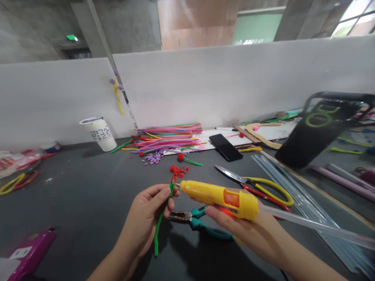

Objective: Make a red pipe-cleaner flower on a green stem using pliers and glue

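Observation:
My left hand (156, 205) pinches a green pipe cleaner (158, 230), whose lower end hangs toward the table. A little red fuzzy material shows at its top. In my right hand (246, 224) is a yellow glue gun (211, 193), its nozzle at the upper part of the pipe cleaner; whether the two touch I cannot tell. From the gun's back sticks a long clear glue stick (316, 222). Small red fuzzy pieces (177, 170) lie just beyond the nozzle. Beneath my hands rest teal-handled pliers (196, 218), partly hidden by my right hand.
Scissors (249, 180) and clear glue sticks (310, 199) lie on the right, near a tall black bottle (316, 128). A phone (225, 147), bundled pipe cleaners (170, 138) and a white cup (99, 134) line the back. A purple tool (32, 249) is front left.

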`<state>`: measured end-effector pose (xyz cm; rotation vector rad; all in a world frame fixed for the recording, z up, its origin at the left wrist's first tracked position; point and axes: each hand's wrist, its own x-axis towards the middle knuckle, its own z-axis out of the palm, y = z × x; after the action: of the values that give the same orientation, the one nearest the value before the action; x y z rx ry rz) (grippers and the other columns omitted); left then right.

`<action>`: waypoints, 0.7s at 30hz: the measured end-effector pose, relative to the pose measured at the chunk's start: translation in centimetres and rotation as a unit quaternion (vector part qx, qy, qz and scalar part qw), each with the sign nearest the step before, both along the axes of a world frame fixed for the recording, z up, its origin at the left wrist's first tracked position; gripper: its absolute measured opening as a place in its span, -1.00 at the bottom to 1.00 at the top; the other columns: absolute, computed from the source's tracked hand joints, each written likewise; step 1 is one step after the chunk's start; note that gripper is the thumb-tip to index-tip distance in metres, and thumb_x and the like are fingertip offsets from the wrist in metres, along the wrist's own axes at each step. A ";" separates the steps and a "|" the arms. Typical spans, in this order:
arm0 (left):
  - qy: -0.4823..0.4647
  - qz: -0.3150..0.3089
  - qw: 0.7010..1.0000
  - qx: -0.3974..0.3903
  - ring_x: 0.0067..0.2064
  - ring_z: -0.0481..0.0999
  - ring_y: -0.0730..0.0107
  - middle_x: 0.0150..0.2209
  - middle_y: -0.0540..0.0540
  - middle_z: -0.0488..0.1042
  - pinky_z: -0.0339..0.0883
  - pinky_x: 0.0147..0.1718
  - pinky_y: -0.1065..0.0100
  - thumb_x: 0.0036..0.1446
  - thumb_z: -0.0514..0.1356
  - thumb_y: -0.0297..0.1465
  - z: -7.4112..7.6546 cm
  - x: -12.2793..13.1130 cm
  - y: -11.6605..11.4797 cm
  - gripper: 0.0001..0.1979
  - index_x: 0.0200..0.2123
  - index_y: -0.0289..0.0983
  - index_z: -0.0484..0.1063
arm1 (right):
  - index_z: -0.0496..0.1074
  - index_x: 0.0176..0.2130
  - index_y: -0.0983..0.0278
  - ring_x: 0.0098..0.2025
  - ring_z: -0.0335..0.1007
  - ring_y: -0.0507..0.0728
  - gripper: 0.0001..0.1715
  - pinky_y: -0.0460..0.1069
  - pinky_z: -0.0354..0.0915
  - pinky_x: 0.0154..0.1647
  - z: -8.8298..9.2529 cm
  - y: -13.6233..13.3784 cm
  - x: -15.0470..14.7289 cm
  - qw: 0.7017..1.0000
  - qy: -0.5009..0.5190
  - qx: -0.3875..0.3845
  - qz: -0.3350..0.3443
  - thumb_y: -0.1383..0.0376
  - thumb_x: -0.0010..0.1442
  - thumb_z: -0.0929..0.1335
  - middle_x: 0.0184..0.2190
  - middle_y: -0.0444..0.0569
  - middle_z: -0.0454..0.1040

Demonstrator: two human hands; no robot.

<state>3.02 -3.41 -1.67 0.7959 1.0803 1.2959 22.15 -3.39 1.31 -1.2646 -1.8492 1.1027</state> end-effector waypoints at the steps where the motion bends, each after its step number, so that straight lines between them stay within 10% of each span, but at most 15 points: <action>1: 0.000 0.001 1.000 0.001 -0.61 0.24 0.64 -0.63 0.02 0.41 0.14 -0.61 0.61 -0.04 0.34 -0.36 0.0 0.0 0.0 -0.85 -0.48 -0.35 0.57 | 0.39 -0.51 0.17 -0.34 0.51 0.26 -0.75 -0.01 0.41 -0.50 0.0 0.0 0.0 1.000 0.000 -0.004 0.003 0.08 -0.01 0.28 -0.59 -0.04 0.46; 21: -0.007 -0.004 1.000 -0.002 -0.63 0.24 0.66 -0.64 0.04 0.41 0.13 -0.61 0.62 -0.01 0.32 -0.36 -0.1 -0.1 0.0 -0.86 -0.47 -0.34 0.58 | 0.43 -0.52 0.17 -0.37 0.52 0.23 -0.74 -0.04 0.43 -0.50 -0.2 0.1 0.0 0.999 -0.003 0.032 0.008 0.10 0.05 0.28 -0.60 -0.04 0.48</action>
<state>2.93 -3.39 -1.78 0.7875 1.0674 1.2907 22.16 -3.34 1.12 -1.2198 -1.8867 1.0405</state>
